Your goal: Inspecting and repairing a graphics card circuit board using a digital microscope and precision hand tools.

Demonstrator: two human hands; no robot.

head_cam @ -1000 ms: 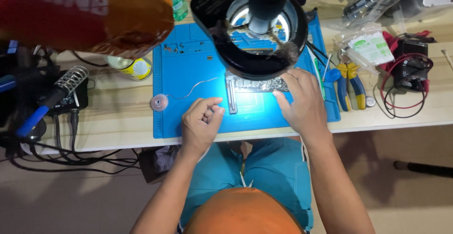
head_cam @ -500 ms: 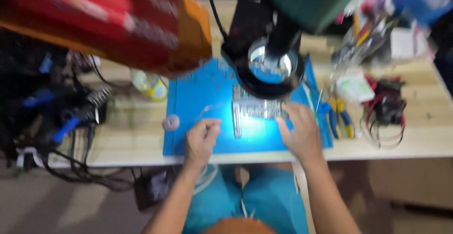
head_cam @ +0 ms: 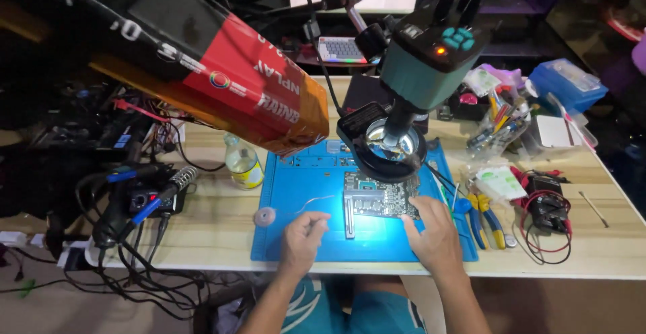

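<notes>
While the microscope head [head_cam: 431, 58] blocks the top of the circuit board [head_cam: 378, 203] on the blue mat [head_cam: 303, 240], right hand [head_cam: 434, 236] fingers rest spread on its edge, left hand [head_cam: 303, 236] pinches thin solder wire [head_cam: 316, 201], barely visible.

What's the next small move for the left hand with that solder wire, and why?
Probably feed the solder wire rightward to the circuit board. The left hand pinches the wire, whose free end stops short of the board on the blue mat, while the right hand steadies the board's right edge under the microscope.
</notes>
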